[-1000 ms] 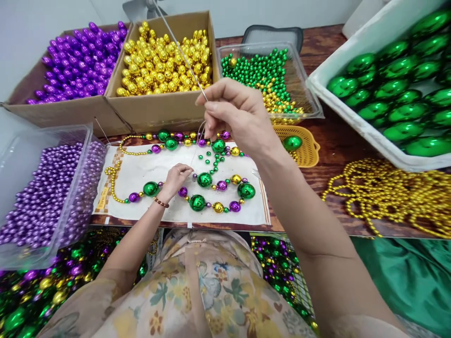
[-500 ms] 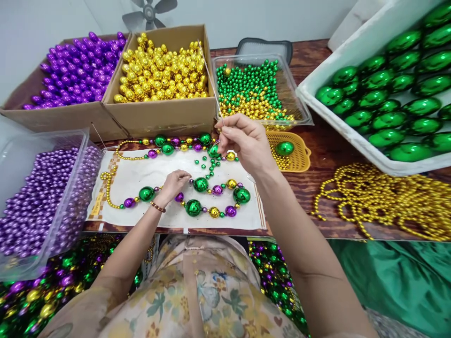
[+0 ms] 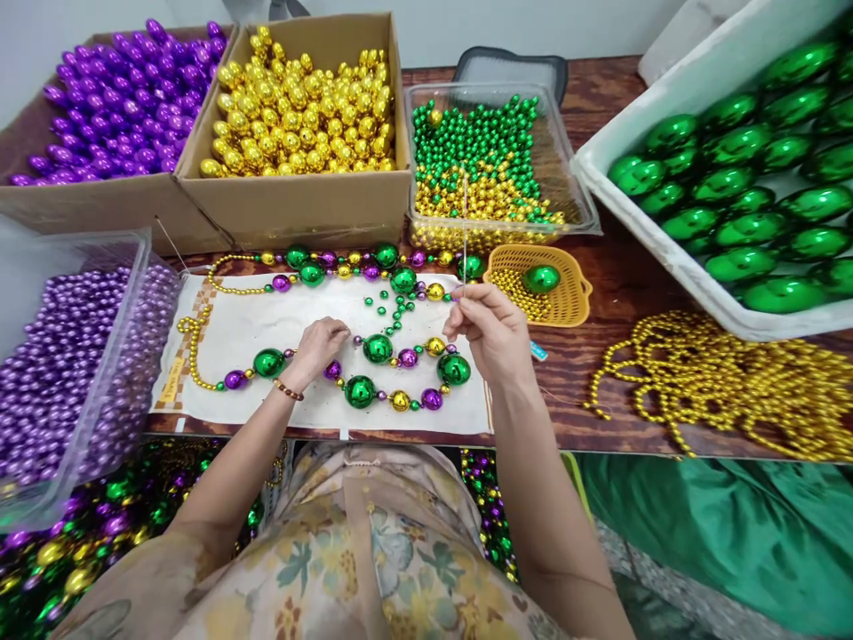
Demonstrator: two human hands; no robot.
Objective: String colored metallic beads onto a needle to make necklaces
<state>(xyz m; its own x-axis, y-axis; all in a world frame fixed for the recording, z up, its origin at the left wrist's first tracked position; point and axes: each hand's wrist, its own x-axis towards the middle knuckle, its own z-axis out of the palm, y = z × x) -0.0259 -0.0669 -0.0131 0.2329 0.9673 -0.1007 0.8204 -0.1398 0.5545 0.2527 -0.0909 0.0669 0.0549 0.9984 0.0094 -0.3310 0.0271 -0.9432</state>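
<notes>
A long thin needle (image 3: 465, 233) stands nearly upright in the pinched fingers of my right hand (image 3: 497, 329), above the right edge of a white cloth (image 3: 267, 311). My left hand (image 3: 321, 348), closed in a pinch, is over the bead string on the cloth, beside its small purple end bead (image 3: 358, 340). Whatever thread lies between those fingers is too fine to make out. This string carries large green balls (image 3: 360, 391), purple and gold beads, and a small gold bead length (image 3: 195, 356). Another bead string (image 3: 311, 272) lies along the cloth's back edge. Loose small green beads (image 3: 398, 316) lie between.
Cardboard boxes hold purple beads (image 3: 133, 107) and gold beads (image 3: 299, 116). Clear tubs hold small purple beads (image 3: 73, 373) and green and gold beads (image 3: 473, 142). A yellow basket (image 3: 579, 293), gold bead strands (image 3: 726, 382) and a foam box (image 3: 600, 187) of green balls are on the right.
My right hand has come down and to the right with the needle, which has swung from leaning left to nearly upright. My left hand stays over the bead string. The view has shifted slightly.
</notes>
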